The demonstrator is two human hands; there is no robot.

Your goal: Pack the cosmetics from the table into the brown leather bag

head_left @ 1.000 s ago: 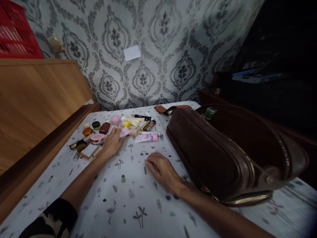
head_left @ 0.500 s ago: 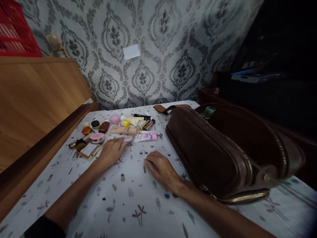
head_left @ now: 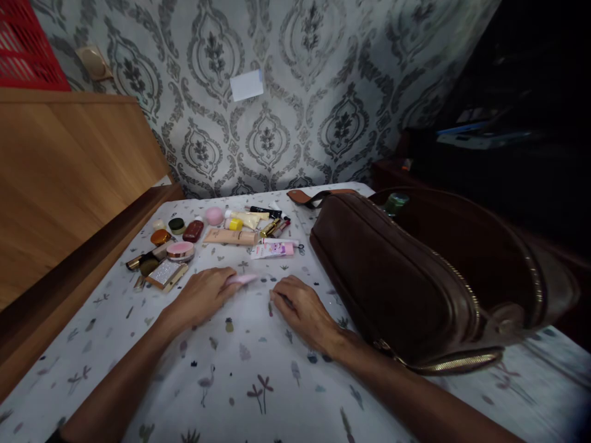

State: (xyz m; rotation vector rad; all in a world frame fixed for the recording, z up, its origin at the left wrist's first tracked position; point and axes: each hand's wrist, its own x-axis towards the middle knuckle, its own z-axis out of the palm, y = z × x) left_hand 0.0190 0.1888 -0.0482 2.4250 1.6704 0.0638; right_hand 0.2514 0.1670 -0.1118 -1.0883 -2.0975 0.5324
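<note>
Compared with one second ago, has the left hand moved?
Yes: the left hand has moved toward the person, away from the peach tube lying on the cloth, which it partly covered earlier.

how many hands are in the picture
2: the left hand holds a pale pink item near the beige tube; the right hand is on the cloth beside the brown bag.
</note>
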